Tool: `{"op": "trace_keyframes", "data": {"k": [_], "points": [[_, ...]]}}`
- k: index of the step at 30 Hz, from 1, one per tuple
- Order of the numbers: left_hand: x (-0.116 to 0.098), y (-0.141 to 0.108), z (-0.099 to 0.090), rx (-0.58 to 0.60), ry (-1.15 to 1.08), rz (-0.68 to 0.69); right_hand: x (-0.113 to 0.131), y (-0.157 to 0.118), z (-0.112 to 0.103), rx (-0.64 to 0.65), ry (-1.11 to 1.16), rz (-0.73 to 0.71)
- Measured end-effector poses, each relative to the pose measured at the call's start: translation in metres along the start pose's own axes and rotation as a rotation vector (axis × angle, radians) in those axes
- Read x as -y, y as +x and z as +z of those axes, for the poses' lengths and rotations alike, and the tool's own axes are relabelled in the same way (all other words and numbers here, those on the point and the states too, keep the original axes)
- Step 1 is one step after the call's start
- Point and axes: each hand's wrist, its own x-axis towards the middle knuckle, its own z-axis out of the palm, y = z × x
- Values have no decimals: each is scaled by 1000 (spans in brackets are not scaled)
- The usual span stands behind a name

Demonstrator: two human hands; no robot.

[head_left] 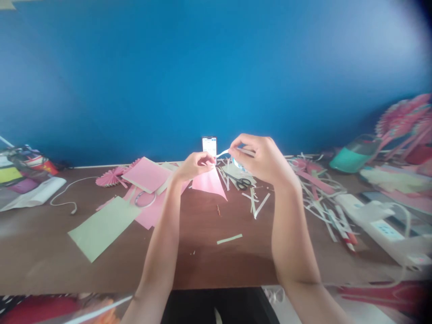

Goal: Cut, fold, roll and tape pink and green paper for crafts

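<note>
My left hand (195,166) pinches the upper edge of a pink sheet of paper (209,183), which hangs down above the table. A thin white strip (222,153) stretches from near my left fingertips to my right hand (258,155), whose thumb and fingers are closed on its end. I cannot tell whether the strip is joined to the sheet. Behind both hands a lit phone (209,146) leans upright against the blue wall. Black-handled scissors (243,183) lie below my right hand, close to cut paper strips (261,206).
Pink and pale green sheets (104,227) lie on the left beside a pleated pink paper fan (110,177) and a white cable (64,193). Toward the right are pens (344,229), a power strip (378,227), a teal container (353,155) and heaped paper strips.
</note>
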Motion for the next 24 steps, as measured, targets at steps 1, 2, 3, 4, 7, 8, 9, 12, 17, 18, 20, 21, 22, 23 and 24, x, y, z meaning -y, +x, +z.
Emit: {"op": "trace_keyframes", "data": {"k": [1,2,3,4,7,8,9,12,17,18,20,21,22,23,24], "points": [[-3,-1,-1,-6,-6,0,-3,1,0,-9,33,14],[-5,-1,-1,-7,-19,-3,-5,2,0,-12,58,27],[-8,-2,-2,-4,-35,-8,-7,3,1,-10,77,39],[-10,-2,-2,-4,-51,-13,-10,4,2,-1,95,51],[-13,-3,-3,-16,-97,-15,-15,5,4,41,166,77],[-13,-4,-3,-16,-125,0,-17,6,5,66,194,83],[-13,-4,-3,-17,-163,22,-18,7,6,100,220,86],[-14,-5,-2,-35,-275,77,-20,9,11,201,273,79],[-20,-5,0,-19,-211,38,-23,15,24,230,379,81],[-21,-5,1,-6,-185,41,-23,16,27,234,413,80],[-21,-3,2,-17,-105,51,-24,17,31,252,486,68],[-21,-1,3,-46,-42,51,-24,18,32,261,524,58],[-20,1,4,-84,29,48,-24,18,32,272,561,47],[-19,2,5,-122,100,47,-24,18,32,281,597,34],[-18,4,6,-151,161,49,-24,19,32,287,633,21]]}}
